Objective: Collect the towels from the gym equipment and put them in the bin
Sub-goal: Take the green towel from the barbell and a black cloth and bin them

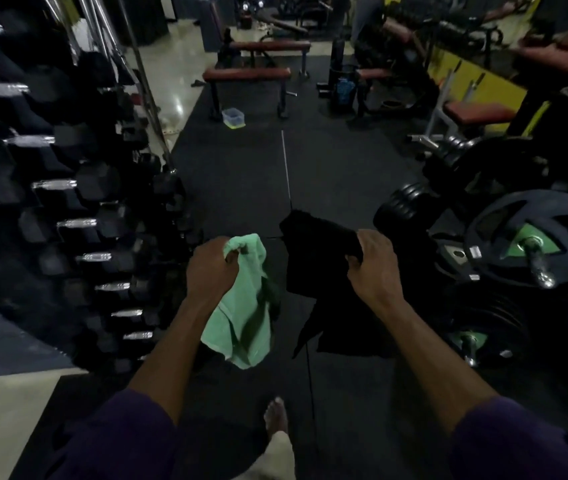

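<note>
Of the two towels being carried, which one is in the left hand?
The light green towel, which the left hand grips by its top edge. The black towel hangs from the right hand instead.

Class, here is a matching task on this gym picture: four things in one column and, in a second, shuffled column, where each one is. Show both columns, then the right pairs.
Column A
1. green towel
2. black towel
3. clear plastic container
4. dumbbells

Column B
a. on the floor by a red-padded bench
b. gripped in the right hand
c. racked in rows at the person's left
d. gripped in the left hand

Pairs: 1-d, 2-b, 3-a, 4-c
</note>
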Available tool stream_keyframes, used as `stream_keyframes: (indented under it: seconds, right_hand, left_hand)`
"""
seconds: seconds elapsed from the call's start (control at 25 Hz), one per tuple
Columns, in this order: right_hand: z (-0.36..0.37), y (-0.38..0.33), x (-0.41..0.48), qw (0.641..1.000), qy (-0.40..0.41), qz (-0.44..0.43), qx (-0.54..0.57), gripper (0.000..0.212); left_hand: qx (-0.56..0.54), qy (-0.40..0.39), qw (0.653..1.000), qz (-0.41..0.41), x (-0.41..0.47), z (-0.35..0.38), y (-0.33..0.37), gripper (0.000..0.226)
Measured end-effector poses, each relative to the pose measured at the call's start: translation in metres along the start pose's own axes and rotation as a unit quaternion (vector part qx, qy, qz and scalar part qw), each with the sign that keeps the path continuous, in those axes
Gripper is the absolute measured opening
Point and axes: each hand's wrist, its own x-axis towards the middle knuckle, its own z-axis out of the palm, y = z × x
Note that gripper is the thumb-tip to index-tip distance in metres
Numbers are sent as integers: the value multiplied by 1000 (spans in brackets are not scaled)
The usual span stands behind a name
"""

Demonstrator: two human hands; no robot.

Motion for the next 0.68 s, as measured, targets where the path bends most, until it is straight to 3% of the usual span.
stream_keyframes:
  seconds: [0.08, 0.36, 0.68]
  right_hand:
    - [24, 16, 57, 1000, 5, -11, -27, 33]
    - [105, 57, 247, 998, 16, 55, 17, 17]
    - [176, 125, 480, 996, 31, 68, 40, 21]
  left_hand:
    - [0, 0, 1000, -8, 56, 31, -6, 18]
    - [-9, -13, 1000, 23, 269, 130, -11, 14]
    - [-9, -24, 999, 34, 491, 246, 1, 9]
